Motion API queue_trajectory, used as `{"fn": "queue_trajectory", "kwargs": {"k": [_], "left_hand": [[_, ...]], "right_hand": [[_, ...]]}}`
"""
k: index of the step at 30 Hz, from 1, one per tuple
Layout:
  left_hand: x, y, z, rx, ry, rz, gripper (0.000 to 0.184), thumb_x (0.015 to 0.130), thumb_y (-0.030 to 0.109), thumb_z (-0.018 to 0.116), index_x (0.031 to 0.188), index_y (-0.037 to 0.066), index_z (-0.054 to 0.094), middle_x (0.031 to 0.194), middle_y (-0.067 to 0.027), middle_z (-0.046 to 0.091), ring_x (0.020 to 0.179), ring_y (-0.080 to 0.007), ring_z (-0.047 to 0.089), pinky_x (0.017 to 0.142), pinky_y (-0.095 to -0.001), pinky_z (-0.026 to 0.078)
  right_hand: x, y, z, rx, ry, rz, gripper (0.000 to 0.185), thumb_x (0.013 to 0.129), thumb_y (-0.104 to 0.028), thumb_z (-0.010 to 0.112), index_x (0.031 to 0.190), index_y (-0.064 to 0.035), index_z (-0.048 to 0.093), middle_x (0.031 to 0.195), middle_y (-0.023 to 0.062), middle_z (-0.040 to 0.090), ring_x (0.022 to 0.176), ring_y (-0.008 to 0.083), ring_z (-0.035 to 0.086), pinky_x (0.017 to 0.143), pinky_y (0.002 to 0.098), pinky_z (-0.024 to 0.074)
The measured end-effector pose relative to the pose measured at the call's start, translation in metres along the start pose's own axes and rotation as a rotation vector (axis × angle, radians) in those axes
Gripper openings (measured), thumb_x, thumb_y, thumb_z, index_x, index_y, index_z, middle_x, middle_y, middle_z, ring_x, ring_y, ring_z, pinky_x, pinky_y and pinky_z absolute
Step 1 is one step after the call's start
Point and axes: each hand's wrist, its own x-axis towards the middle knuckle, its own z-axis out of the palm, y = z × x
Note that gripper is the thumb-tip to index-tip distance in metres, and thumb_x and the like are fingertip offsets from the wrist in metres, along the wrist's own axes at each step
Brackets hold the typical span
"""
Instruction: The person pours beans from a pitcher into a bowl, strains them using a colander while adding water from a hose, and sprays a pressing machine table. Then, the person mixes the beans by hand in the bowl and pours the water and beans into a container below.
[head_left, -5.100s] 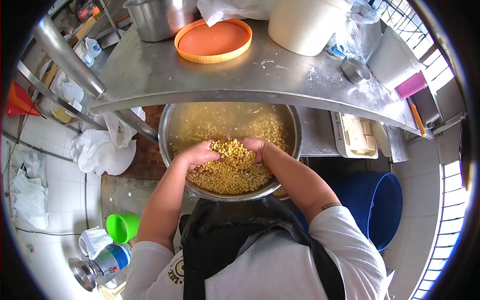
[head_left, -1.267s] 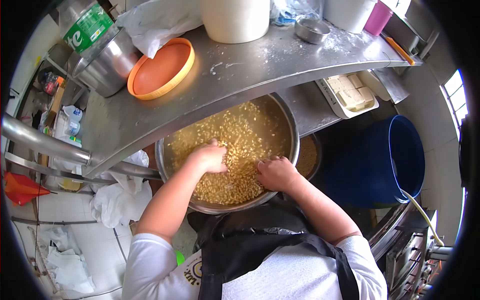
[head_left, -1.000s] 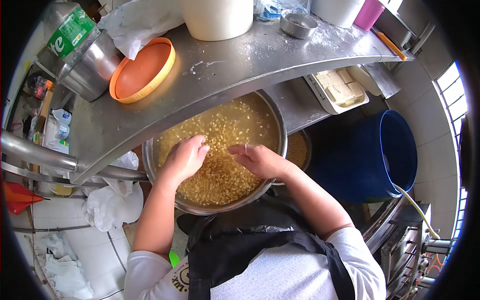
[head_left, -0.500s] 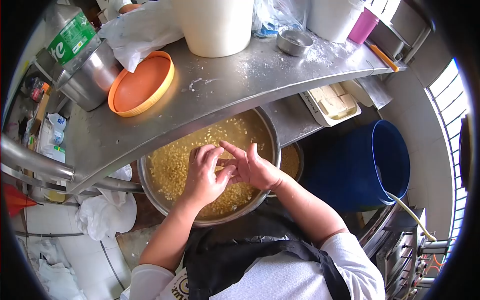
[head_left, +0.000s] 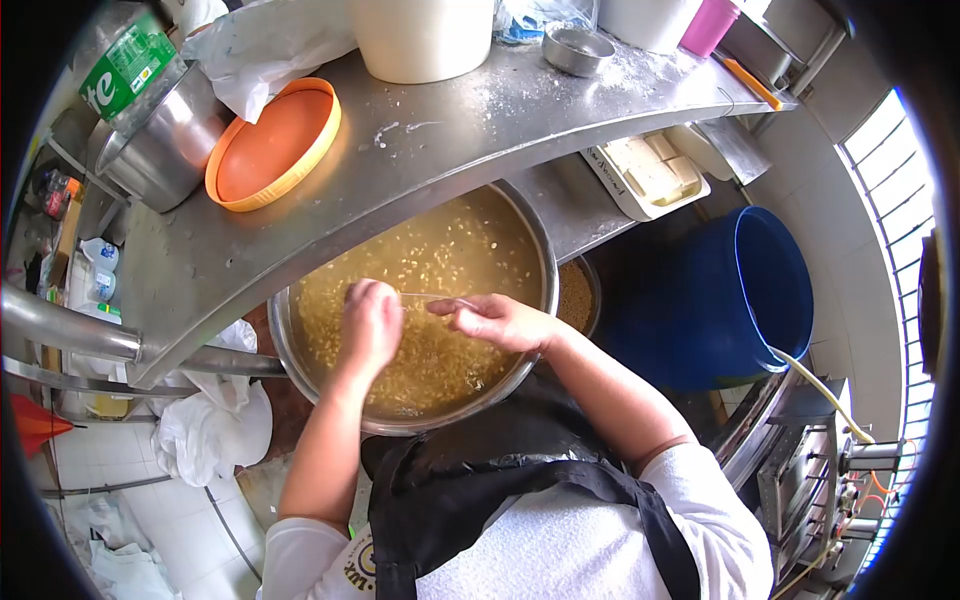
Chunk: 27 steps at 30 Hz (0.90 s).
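A wide metal basin (head_left: 547, 262) holds cloudy water with pale yellow bean-like grains (head_left: 420, 368), some floating. Over it, my left hand (head_left: 372, 318) is closed, its fingers blurred by motion. My right hand (head_left: 497, 322) is opposite, its fingers bent and the thumb drawn in. Between the two hands stretches a thin pale strand (head_left: 430, 295), one end at the left fingers and the other at the right fingertips. What the strand is made of is too fine to make out.
A steel counter (head_left: 440, 155) overhangs the basin, bearing an orange lid (head_left: 275, 145), a white bucket (head_left: 425, 40) and a small metal bowl (head_left: 578, 50). On the right stand a blue barrel (head_left: 690, 310) and a tub of pale blocks (head_left: 650, 175). Behind the basin sits another grain-filled vessel (head_left: 577, 297).
My hands, close together before, have moved apart, the left one to the left and closing. A thin strand now shows between them. The view has shifted slightly.
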Motion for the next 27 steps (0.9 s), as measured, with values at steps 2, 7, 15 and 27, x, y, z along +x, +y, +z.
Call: {"fn": "queue_trajectory", "kwargs": {"k": [2, 7, 15, 27], "left_hand": [[-0.001, -0.032, -0.020, 0.158, 0.059, -0.090, 0.003, 0.089, 0.003, 0.066, 0.090, 0.005, 0.063, 0.098, -0.0171, 0.064, 0.100, -0.0401, 0.060, 0.089, -0.0516, 0.049], [-0.003, -0.079, -0.056, 0.563, -0.015, -0.134, 0.008, 0.091, 0.010, 0.067, 0.091, 0.002, 0.067, 0.108, -0.0199, 0.066, 0.112, -0.0415, 0.057, 0.100, -0.0539, 0.045], [0.008, 0.064, -0.074, -0.012, -0.071, 0.236, 0.010, 0.085, 0.000, 0.074, 0.092, 0.004, 0.069, 0.103, -0.0122, 0.064, 0.105, -0.0347, 0.058, 0.094, -0.0453, 0.047], [0.021, 0.093, -0.048, -0.198, -0.131, -0.055, 0.018, 0.096, 0.015, 0.074, 0.106, 0.001, 0.071, 0.107, -0.0150, 0.071, 0.098, -0.0299, 0.070, 0.084, -0.0390, 0.055]], "right_hand": [[0.001, -0.012, 0.007, -0.561, 0.230, 0.053, 0.079, 0.097, -0.065, 0.063, 0.154, -0.0114, 0.053, 0.149, 0.0234, 0.058, 0.131, 0.0408, 0.060, 0.109, 0.0453, 0.0503], [0.002, -0.005, 0.014, -1.128, 0.163, 0.312, 0.060, 0.095, -0.049, 0.067, 0.133, -0.0036, 0.065, 0.121, 0.0245, 0.070, 0.124, 0.0367, 0.065, 0.104, 0.0494, 0.0534], [-0.014, -0.070, 0.051, -0.559, 0.500, -0.145, 0.056, 0.094, -0.027, 0.075, 0.141, -0.0012, 0.059, 0.132, 0.0236, 0.067, 0.115, 0.0404, 0.068, 0.099, 0.0460, 0.0548], [-0.196, -0.015, -0.014, 0.319, 0.698, -0.008, 0.019, 0.103, -0.017, 0.066, 0.115, -0.0031, 0.072, 0.091, 0.0052, 0.072, 0.069, 0.0095, 0.062, 0.061, 0.0245, 0.0498]]}}
